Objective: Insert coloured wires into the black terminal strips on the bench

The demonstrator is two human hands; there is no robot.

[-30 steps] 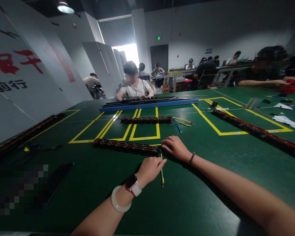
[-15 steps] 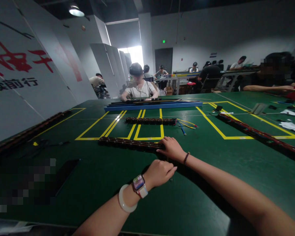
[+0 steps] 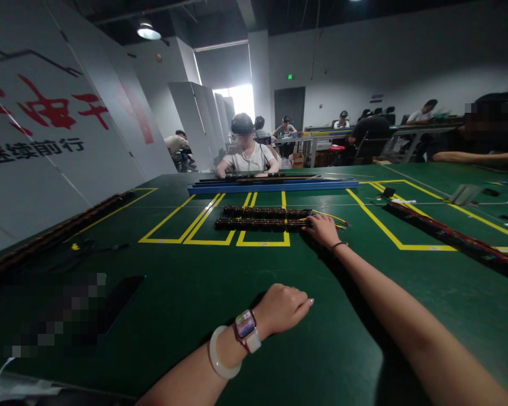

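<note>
My right hand grips the right end of the nearer dark wire bundle, its fingers curled round that end. The bundle is long, dark and strapped at intervals, and it lies across yellow tape lines. Just behind it, nearly parallel, is a second wire bundle. Yellow wire ends show beyond my right hand, which partly covers them. Closer to me, my left hand rests on the green table with its fingers curled in. Nothing shows between them, and it is apart from both bundles.
A blue tray holding long dark strips stands toward the far edge. More wire bundles lie at the left edge and on the right. A dark flat object lies at left. One person sits opposite; another is at far right.
My right hand has moved the nearer bundle forward, close to the other one. My left hand has come away from the bundle's end and stays low on the table. The view has shifted slightly.
</note>
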